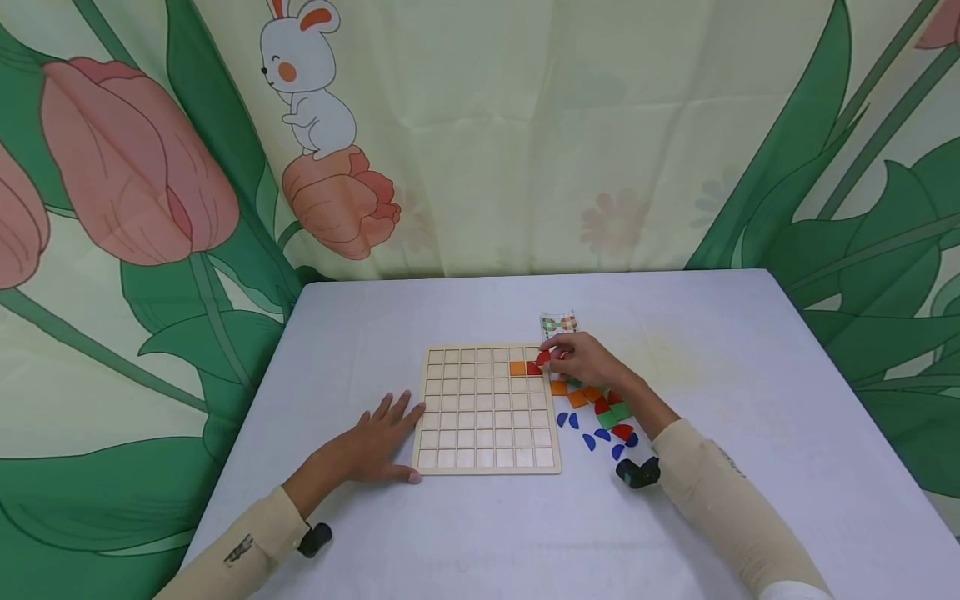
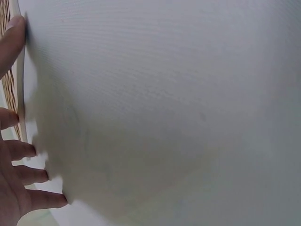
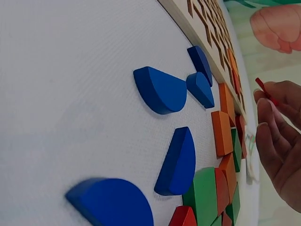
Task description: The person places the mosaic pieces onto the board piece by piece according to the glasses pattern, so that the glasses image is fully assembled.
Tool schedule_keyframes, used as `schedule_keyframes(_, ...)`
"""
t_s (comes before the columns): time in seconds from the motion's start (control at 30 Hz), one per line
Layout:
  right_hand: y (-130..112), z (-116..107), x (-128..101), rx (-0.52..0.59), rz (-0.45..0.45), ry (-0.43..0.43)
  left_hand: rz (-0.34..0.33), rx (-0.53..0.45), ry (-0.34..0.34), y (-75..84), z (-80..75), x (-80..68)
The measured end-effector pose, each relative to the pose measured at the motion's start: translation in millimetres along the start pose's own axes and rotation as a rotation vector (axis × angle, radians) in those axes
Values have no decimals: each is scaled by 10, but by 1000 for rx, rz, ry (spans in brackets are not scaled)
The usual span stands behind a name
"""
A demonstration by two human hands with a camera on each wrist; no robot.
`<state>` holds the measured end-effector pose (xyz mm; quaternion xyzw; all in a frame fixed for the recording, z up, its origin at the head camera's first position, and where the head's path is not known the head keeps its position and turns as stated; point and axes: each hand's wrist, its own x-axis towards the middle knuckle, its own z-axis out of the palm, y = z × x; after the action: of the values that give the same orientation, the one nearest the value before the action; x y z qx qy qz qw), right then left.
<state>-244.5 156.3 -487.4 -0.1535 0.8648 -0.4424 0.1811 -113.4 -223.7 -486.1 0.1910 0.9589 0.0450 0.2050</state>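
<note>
A wooden grid board [image 1: 486,408] lies on a white table [image 1: 750,375]. The left hand [image 1: 378,442] is laid flat beside the board's left edge, fingers spread, fingertips touching the frame. A red piece [image 1: 543,357] is pinched in the fingertips of the right hand [image 1: 588,360], just above the board's upper right corner, near an orange tile [image 1: 517,367] already seated in the grid. Loose blue, orange, green and red pieces [image 1: 600,412] are scattered just right of the board.
</note>
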Motion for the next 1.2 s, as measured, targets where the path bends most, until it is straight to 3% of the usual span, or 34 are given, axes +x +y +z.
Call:
schedule_keyframes(0.67,-30,166,144,0,-50,-43,3,-9,29,37,-18,-28)
schedule_keyframes(1.2,-189,359,271,-43,-95,-45,-8,-10,39,8,9,-19)
